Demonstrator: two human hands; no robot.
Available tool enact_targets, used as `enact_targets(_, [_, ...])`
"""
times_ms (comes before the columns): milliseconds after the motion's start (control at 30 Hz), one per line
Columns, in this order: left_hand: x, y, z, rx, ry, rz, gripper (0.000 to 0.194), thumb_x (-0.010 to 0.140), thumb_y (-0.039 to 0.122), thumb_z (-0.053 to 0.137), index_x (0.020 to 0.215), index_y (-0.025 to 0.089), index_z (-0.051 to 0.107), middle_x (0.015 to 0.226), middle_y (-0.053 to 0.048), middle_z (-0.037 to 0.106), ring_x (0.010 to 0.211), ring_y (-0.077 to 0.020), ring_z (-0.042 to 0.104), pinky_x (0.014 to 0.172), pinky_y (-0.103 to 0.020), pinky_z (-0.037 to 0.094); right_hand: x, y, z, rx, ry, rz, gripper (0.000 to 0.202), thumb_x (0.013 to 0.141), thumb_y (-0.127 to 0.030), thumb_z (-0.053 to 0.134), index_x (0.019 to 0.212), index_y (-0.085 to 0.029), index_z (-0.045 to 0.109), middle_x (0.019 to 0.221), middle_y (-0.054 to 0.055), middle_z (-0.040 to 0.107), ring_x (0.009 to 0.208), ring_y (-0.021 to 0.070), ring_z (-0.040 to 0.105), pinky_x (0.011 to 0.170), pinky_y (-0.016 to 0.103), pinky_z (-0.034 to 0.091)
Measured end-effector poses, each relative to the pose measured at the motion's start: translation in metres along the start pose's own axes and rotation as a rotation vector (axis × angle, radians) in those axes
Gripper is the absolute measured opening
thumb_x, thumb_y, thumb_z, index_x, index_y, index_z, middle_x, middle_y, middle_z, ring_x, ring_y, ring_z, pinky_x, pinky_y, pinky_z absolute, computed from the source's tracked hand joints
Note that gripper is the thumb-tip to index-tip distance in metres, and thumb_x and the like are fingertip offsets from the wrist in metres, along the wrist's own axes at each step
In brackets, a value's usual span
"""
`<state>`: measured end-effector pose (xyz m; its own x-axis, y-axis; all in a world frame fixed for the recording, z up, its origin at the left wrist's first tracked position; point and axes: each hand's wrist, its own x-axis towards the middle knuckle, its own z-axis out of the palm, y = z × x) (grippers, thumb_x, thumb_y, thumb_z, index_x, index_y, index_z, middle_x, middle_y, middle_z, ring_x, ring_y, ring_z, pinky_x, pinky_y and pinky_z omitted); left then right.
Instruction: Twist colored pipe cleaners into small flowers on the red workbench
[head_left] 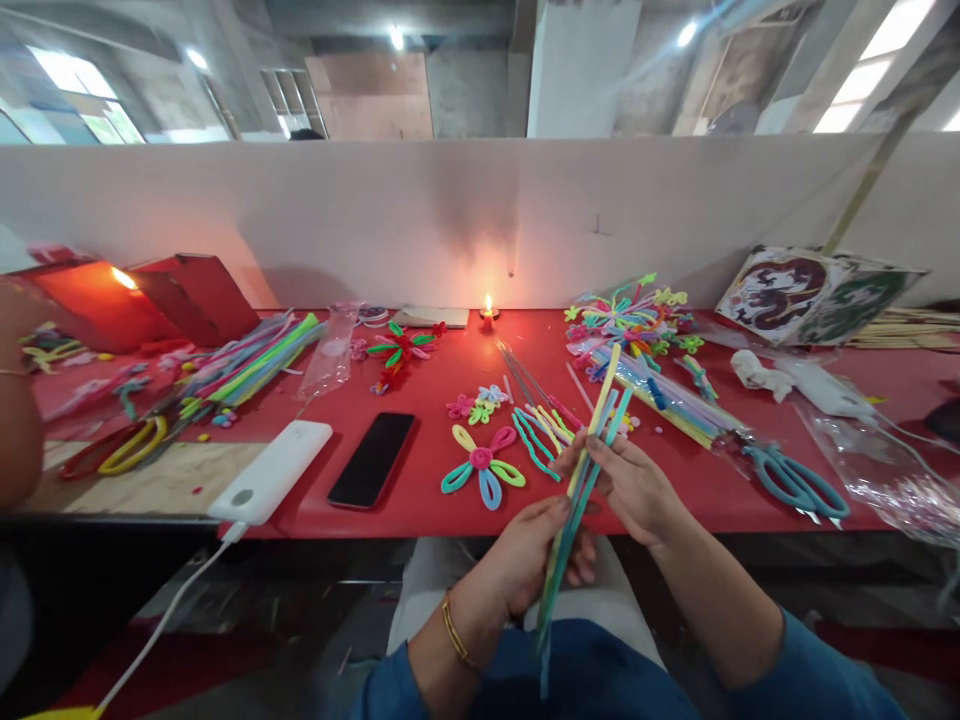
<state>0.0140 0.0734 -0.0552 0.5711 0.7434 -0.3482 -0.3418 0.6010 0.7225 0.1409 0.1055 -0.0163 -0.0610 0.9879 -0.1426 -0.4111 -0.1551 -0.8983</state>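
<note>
Several long pipe cleaners (579,500), yellow, green and light blue, are held upright at a slant over the table's front edge. My left hand (529,555) grips them around the middle, a bracelet on its wrist. Higher up, my right hand (626,480) pinches the same bundle near its upper part. Just left of the hands lies a flower (481,458) with looped petals and a pink centre. Smaller flowers (480,404) sit behind it. Loose short pipe cleaners (534,440) lie behind my hands, one group wavy and teal.
A lit candle (488,318) stands at the back. A phone (373,460) and white power bank (271,472) lie left. Right are wrapped pipe cleaners (667,400) and blue-handled scissors (796,484). Yellow-handled scissors (133,446) lie far left, near a person's arm (16,400).
</note>
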Motion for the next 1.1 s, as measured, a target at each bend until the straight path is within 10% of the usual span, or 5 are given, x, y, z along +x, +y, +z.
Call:
enact_targets(300, [-0.009, 0.003, -0.004, 0.206, -0.161, 0.025, 0.032, 0.073, 0.045, 0.057, 0.063, 0.015, 0.052, 0.041, 0.008, 0.034, 0.036, -0.0039, 0.024, 0.037, -0.02, 0.014, 0.012, -0.017, -0.009, 0.174, 0.025, 0.005, 0.022, 0.062, -0.036, 0.073, 0.071, -0.019, 0.063, 0.063, -0.001, 0.067, 0.062, 0.0156, 0.064, 0.066, 0.031, 0.053])
enact_targets(467, [-0.006, 0.013, -0.004, -0.035, 0.152, 0.298, 0.028, 0.072, 0.043, 0.059, 0.066, 0.017, 0.055, 0.049, 0.003, 0.053, 0.043, -0.0087, 0.047, 0.044, -0.022, 0.034, 0.007, -0.004, -0.012, 0.057, 0.018, -0.124, 0.033, 0.072, -0.049, 0.061, 0.095, -0.027, 0.059, 0.104, 0.001, 0.064, 0.093, 0.0176, 0.061, 0.079, 0.032, 0.048])
enact_targets(600, [-0.006, 0.031, -0.006, -0.248, 0.335, 0.586, 0.017, 0.07, 0.034, 0.064, 0.066, 0.018, 0.059, 0.079, -0.003, 0.068, 0.085, -0.0176, 0.061, 0.075, -0.027, 0.043, -0.017, 0.035, -0.007, -0.318, -0.058, -0.076, 0.033, 0.074, -0.049, 0.058, 0.092, -0.022, 0.059, 0.094, 0.005, 0.065, 0.093, 0.0201, 0.059, 0.083, 0.035, 0.044])
enact_targets(833, [-0.007, 0.048, -0.017, -0.419, 0.322, 0.683, 0.013, 0.079, 0.031, 0.056, 0.077, 0.02, 0.061, 0.09, -0.003, 0.07, 0.103, -0.0185, 0.058, 0.09, -0.033, 0.039, -0.047, 0.062, 0.001, -0.332, -0.179, 0.154, 0.042, 0.078, -0.053, 0.049, 0.104, -0.019, 0.052, 0.091, 0.007, 0.062, 0.069, 0.0159, 0.061, 0.053, 0.026, 0.047])
enact_targets(1100, [-0.007, 0.038, -0.011, -0.385, 0.228, 0.611, 0.015, 0.08, 0.031, 0.055, 0.076, 0.019, 0.063, 0.087, -0.005, 0.071, 0.102, -0.0201, 0.058, 0.089, -0.033, 0.042, -0.043, 0.058, 0.002, -0.734, -0.113, -0.129, 0.028, 0.083, -0.036, 0.043, 0.092, -0.018, 0.062, 0.068, 0.002, 0.06, 0.051, 0.011, 0.052, 0.047, 0.023, 0.042])
